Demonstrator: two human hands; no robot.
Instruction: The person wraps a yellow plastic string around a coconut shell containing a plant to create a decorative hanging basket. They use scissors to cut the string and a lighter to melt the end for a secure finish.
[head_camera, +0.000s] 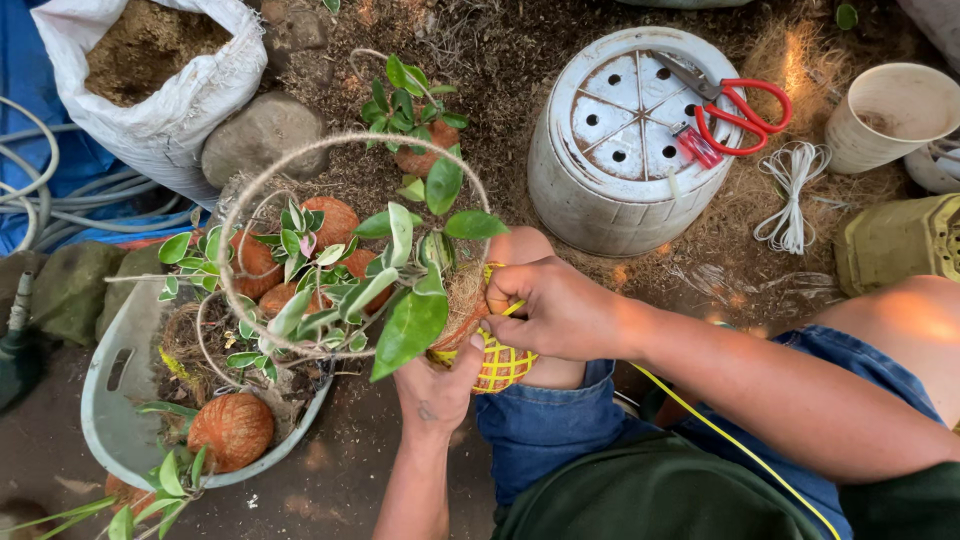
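Head view: the left hand (437, 385) cups a yellow-netted plant ball (497, 362) (leafy on top) from below, fingers wrapped around it; the right hand (556, 307) pinches yellow cord (720, 432) against it.

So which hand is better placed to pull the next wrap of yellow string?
Probably the right hand: it pinches the yellow string at the wrapped root ball, the slack trailing on its side. The left hand cups the ball from below.
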